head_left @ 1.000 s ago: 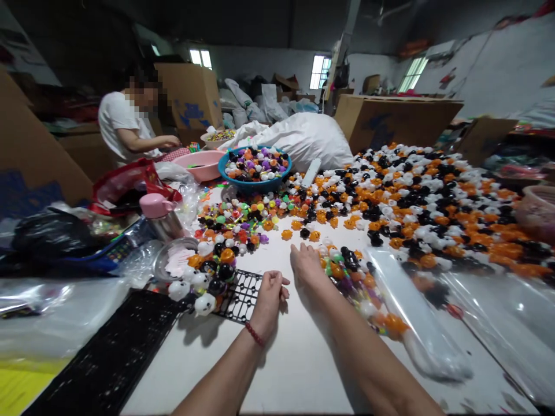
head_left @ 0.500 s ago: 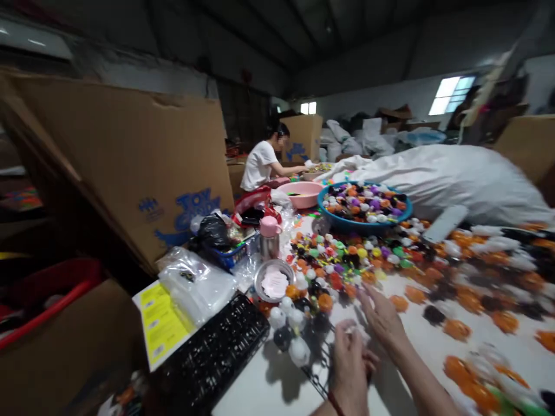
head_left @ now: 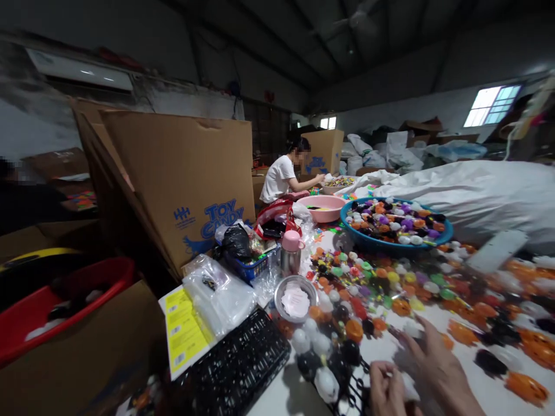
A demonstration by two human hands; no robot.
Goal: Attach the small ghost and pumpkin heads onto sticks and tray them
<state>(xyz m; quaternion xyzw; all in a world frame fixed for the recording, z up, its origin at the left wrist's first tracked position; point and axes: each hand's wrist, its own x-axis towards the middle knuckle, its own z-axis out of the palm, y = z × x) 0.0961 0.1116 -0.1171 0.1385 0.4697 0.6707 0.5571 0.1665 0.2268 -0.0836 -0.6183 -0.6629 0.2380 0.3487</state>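
My left hand [head_left: 385,390] is at the bottom edge of the view, its fingers curled around a small white plastic piece [head_left: 409,386]. To its right, my right hand [head_left: 440,367] has thumb and fingers apart over the white table, with the fingertips close to a whitish piece [head_left: 413,329]; nothing shows in its grip. Just left of my left hand, a cluster of white and black balls [head_left: 326,384] rests on a black openwork rack [head_left: 358,381]. Small coloured candy-like pieces [head_left: 368,271] lie heaped beyond both hands.
A blue basin [head_left: 392,247] of coloured pieces stands behind the heap. A steel dish [head_left: 277,306], pink-lidded flask [head_left: 291,257], black crate [head_left: 243,364] and plastic bags [head_left: 221,294] are on the left. Large cartons [head_left: 182,167] rise behind. A co-worker [head_left: 280,176] sits farther back.
The view has swung left, shifting the scene rightward and down. My right hand stays stretched out with fingers apart; my left hand remains curled on the white piece, now lower in view.
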